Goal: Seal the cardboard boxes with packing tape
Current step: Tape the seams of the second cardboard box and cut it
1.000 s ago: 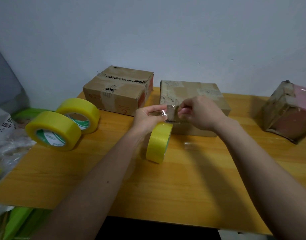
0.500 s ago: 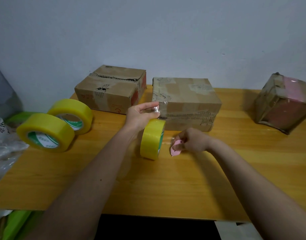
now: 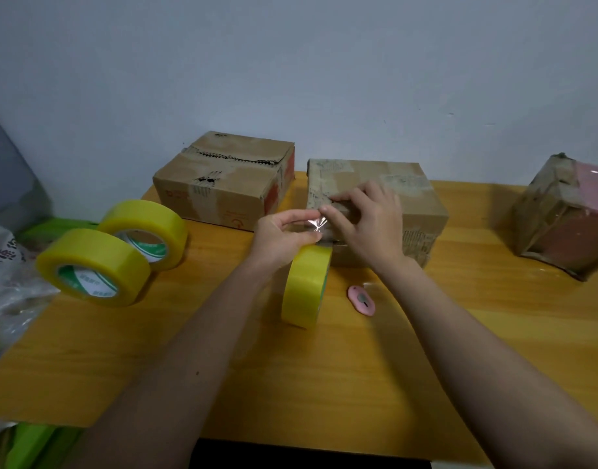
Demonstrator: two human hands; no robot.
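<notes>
A worn cardboard box (image 3: 416,194) stands at the middle back of the wooden table (image 3: 324,384). In front of it a yellow tape roll (image 3: 304,289) stands on edge. My left hand (image 3: 284,238) pinches the clear tape end (image 3: 316,225) pulled up from that roll. My right hand (image 3: 365,221) lies on the box's front left corner, fingers pressing the tape end there. A pink cutter (image 3: 361,299) lies on the table just right of the roll.
A second cardboard box (image 3: 223,184) with a torn top sits left of the middle one. A taped box with a pink face (image 3: 568,218) stands at the far right. Two bigger yellow tape rolls (image 3: 121,252) lie at the left, beside plastic bags (image 3: 6,286).
My right hand set the pink cutter down on the table and went back up to the box's front left corner. My left hand kept holding the tape end above the roll.
</notes>
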